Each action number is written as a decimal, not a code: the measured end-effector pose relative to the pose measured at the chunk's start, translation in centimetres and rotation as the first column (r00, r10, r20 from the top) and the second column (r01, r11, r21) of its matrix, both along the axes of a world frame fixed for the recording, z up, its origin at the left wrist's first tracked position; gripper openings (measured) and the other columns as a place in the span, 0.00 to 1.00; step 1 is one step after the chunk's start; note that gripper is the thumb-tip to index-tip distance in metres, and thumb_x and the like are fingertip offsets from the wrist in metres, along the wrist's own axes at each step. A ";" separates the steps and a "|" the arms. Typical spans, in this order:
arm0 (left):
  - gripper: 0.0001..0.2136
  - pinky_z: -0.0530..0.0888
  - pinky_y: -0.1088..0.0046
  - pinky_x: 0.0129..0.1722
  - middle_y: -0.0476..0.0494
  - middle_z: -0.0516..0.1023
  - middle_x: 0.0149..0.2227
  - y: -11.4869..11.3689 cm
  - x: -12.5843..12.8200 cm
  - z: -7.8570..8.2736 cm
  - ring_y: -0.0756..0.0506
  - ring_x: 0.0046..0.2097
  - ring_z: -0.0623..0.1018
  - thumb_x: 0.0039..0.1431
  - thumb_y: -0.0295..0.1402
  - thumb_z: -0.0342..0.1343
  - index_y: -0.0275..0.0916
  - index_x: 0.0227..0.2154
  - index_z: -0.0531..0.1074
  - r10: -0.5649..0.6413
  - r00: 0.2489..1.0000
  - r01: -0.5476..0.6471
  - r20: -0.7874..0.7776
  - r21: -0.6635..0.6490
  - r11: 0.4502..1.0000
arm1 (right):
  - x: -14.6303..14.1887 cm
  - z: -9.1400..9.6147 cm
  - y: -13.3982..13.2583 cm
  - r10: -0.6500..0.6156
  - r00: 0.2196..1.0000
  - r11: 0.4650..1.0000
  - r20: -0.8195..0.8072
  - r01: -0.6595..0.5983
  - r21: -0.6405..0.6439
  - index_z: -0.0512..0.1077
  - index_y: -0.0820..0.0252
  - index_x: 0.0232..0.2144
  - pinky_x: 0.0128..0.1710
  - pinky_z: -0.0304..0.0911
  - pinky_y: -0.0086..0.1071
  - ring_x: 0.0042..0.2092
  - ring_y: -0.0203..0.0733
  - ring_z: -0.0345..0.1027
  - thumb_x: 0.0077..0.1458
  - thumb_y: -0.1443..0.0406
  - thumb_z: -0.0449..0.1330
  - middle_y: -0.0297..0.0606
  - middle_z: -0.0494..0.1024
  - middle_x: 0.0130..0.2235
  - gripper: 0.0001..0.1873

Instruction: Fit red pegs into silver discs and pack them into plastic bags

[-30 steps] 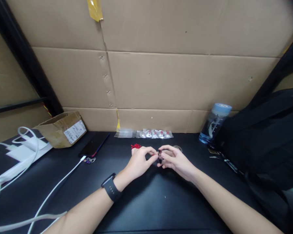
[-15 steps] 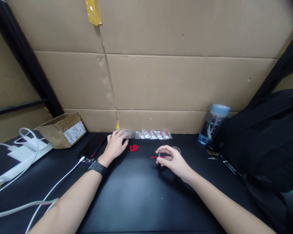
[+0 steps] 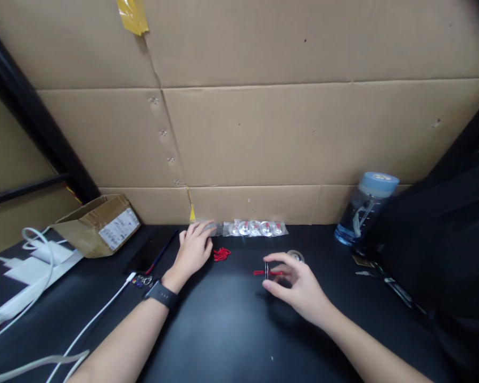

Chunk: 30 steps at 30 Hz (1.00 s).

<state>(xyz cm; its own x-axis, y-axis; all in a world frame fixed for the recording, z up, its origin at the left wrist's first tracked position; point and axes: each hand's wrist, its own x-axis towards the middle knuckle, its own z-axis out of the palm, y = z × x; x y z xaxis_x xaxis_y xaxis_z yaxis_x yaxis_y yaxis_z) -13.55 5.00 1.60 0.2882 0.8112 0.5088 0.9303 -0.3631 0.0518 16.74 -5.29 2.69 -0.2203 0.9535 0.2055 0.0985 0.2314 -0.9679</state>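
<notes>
My right hand (image 3: 293, 282) pinches a thin silvery disc (image 3: 267, 271), seen edge-on, between thumb and fingers, raised above the black table. A red loop, probably cord (image 3: 258, 273), sticks out on both sides of the disc. My left hand (image 3: 194, 247) reaches to the back of the table. Its fingers are stretched out over a clear plastic bag (image 3: 219, 229), touching it; whether they grip it is unclear. Between my hands lies a small pile of red pieces (image 3: 222, 254). Several round silvery items in clear bags (image 3: 255, 229) line the cardboard wall.
A round, ring-like item (image 3: 296, 256) sits behind my right hand. At right stand a water bottle (image 3: 363, 207) and a black bag (image 3: 443, 255). To the left are an open cardboard box (image 3: 91, 223), a phone (image 3: 147, 252), keyrings (image 3: 141, 281) and white cables (image 3: 99, 314).
The view has shifted slightly. My left fingers have drawn closer together over the clear bag. In my right hand the disc stays pinched, with the thumb and fingers spread wider around it.
</notes>
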 end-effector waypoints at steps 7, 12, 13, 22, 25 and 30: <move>0.20 0.64 0.53 0.52 0.43 0.71 0.63 0.2 -0.1 -0.7 0.35 0.62 0.65 0.65 0.27 0.46 0.45 0.56 0.73 0.031 0.999 -0.031 -0.012 -0.052 0.998 | 0.2 -0.3 0.2 -0.019 0.999 0.995 0.046 0.015 0.098 0.75 0.54 0.48 0.41 0.75 0.34 0.39 0.40 0.75 0.52 0.62 0.69 0.42 0.76 0.50 0.19; 0.20 0.64 0.52 0.53 0.41 0.72 0.62 0.0 -0.2 -0.5 0.34 0.62 0.65 0.65 0.29 0.47 0.45 0.57 0.73 0.038 0.999 -0.039 -0.029 -0.048 0.998 | 0.5 -0.4 0.2 -0.024 0.998 0.995 0.060 0.018 0.097 0.75 0.52 0.49 0.42 0.75 0.34 0.41 0.41 0.76 0.53 0.63 0.69 0.42 0.75 0.51 0.20; 0.20 0.64 0.51 0.53 0.41 0.71 0.63 -0.1 -0.2 -0.5 0.34 0.63 0.64 0.65 0.28 0.47 0.45 0.56 0.74 0.042 0.998 -0.044 -0.036 -0.051 0.998 | 0.6 -0.4 0.3 -0.030 0.997 0.995 0.070 0.023 0.100 0.75 0.52 0.49 0.42 0.75 0.34 0.41 0.42 0.76 0.53 0.63 0.68 0.42 0.75 0.51 0.19; 0.19 0.63 0.49 0.53 0.38 0.75 0.59 -0.5 -0.5 0.4 0.32 0.62 0.66 0.64 0.30 0.49 0.45 0.55 0.73 0.040 0.999 -0.039 0.023 -0.022 0.999 | 1.1 -0.9 0.8 -0.025 0.986 0.992 0.163 0.004 0.127 0.75 0.50 0.49 0.43 0.75 0.39 0.40 0.45 0.75 0.54 0.59 0.69 0.44 0.75 0.52 0.20; 0.16 0.60 0.50 0.55 0.39 0.78 0.55 -1.0 -0.4 1.9 0.33 0.62 0.67 0.64 0.31 0.49 0.44 0.51 0.75 0.027 0.998 -0.030 0.065 0.036 0.999 | 1.5 -0.6 1.2 -0.043 0.983 0.988 0.178 0.015 0.155 0.75 0.51 0.49 0.43 0.75 0.39 0.40 0.44 0.74 0.54 0.60 0.68 0.43 0.76 0.50 0.20; 0.13 0.59 0.53 0.56 0.41 0.80 0.52 -2.9 0.7 4.2 0.36 0.59 0.73 0.65 0.32 0.49 0.44 0.47 0.77 0.017 0.972 -0.055 0.233 0.161 0.985 | 2.7 0.7 1.8 -0.083 0.965 0.978 0.251 0.030 0.207 0.74 0.51 0.49 0.41 0.73 0.37 0.41 0.44 0.74 0.54 0.61 0.67 0.40 0.78 0.46 0.19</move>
